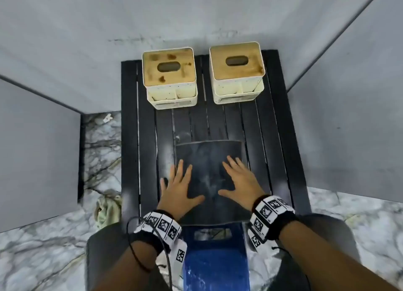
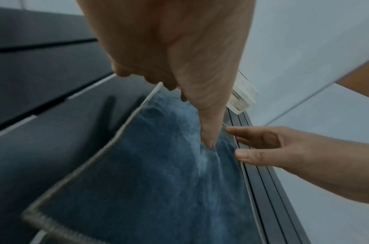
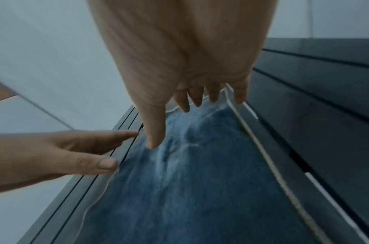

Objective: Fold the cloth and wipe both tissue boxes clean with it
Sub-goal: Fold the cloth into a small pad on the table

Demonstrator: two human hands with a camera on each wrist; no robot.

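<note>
Pressing flat on the blue cloth (image 1: 208, 159), both hands lie with fingers straight and spread, grasping nothing. The left hand (image 1: 177, 189) covers the cloth's left edge, its outer fingers reaching past the hem onto the black slatted table (image 1: 281, 138). The right hand (image 1: 241, 181) sits on the right half, its little finger near the right hem; from the right wrist view that finger comes down on or just beyond the pale stitched edge, which one I cannot tell. The thumbs point toward each other, apart, with a creased patch of cloth between them.

The cloth lies spread at the near middle of the table, its far edge straight across the slats and its near edge hanging over the table's front rim above a blue stool (image 1: 216, 258).

Two tissue boxes stand side by side at the far end, well apart from the cloth, with bare slats between. The left tissue box (image 1: 169, 76) has dark stains on its wooden lid; the right tissue box (image 1: 237, 72) shows a darker smear along the lid's right side. A gap separates them. Bare slats also run along both sides of the cloth to the table's long edges.

Grey wall panels (image 1: 349, 116) close in behind and to each side. On the marble floor (image 1: 43, 247) left of the table lies a crumpled pale rag (image 1: 108, 210).
</note>
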